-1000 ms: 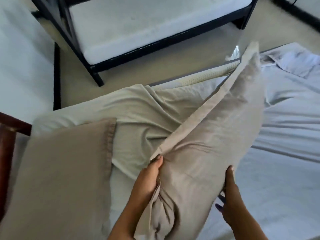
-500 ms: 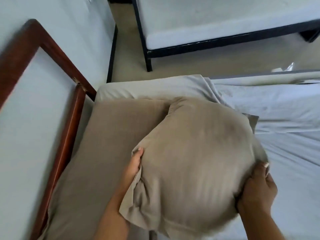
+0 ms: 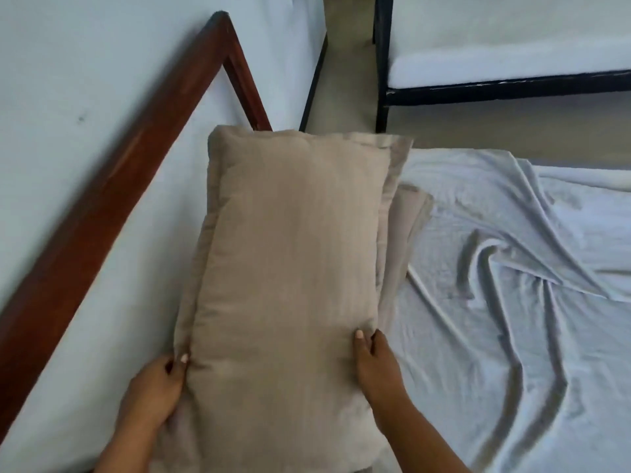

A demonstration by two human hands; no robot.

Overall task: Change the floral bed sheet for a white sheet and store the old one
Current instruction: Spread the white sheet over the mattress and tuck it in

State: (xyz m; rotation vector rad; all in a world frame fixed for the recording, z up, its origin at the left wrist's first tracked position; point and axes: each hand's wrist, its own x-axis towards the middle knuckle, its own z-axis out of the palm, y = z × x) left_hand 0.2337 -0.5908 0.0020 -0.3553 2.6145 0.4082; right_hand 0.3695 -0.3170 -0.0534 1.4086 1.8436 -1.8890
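Observation:
A beige pillow (image 3: pixel 290 254) lies flat on top of a second beige pillow (image 3: pixel 403 233), whose edge shows at its right, at the head of the bed. My left hand (image 3: pixel 157 387) grips the top pillow's left edge near its closer corner. On the opposite side, my right hand (image 3: pixel 375 363) pinches its right edge. The white sheet (image 3: pixel 512 302) covers the mattress to the right, wrinkled and folded in ridges. No floral sheet is in view.
A dark red wooden headboard frame (image 3: pixel 119 186) runs along the pale wall on the left. Across a strip of beige floor (image 3: pixel 348 83), a second bed with a black frame (image 3: pixel 495 90) and bare white mattress stands at the top right.
The pillow was held upright in both hands, then swung left and laid flat on the other pillow by the headboard. My view turned left and down with it.

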